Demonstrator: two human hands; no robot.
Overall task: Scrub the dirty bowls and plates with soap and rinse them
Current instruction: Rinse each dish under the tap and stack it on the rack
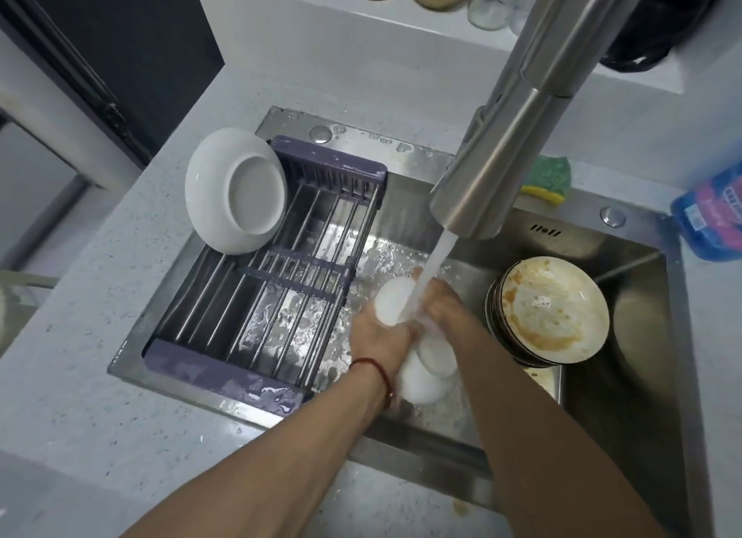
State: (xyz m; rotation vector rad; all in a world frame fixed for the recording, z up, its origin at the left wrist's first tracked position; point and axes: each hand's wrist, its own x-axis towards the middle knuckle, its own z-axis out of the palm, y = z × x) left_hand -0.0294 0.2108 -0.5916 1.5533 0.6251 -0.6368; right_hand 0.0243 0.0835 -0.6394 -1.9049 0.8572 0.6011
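Under the running water, my left hand [375, 337] grips a small white dish [391, 307] from the left. My right hand [447, 311] closes on the same cluster from the right, its fingers curled over the rim. Two more small white dishes [425, 371] show below my hands, blurred, and how they are held is unclear. A stack of dirty bowls [548, 311] with orange sauce stains sits in the sink [626, 280] to the right. An upturned white plate [237, 192] leans at the far left end of the purple drying rack [277, 296].
The steel faucet [518, 128] hangs over the sink with its stream falling on my hands. A green and yellow sponge [548, 178] lies on the back rim. A blue soap pouch [710, 216] is at the right edge. Jars stand on the back ledge.
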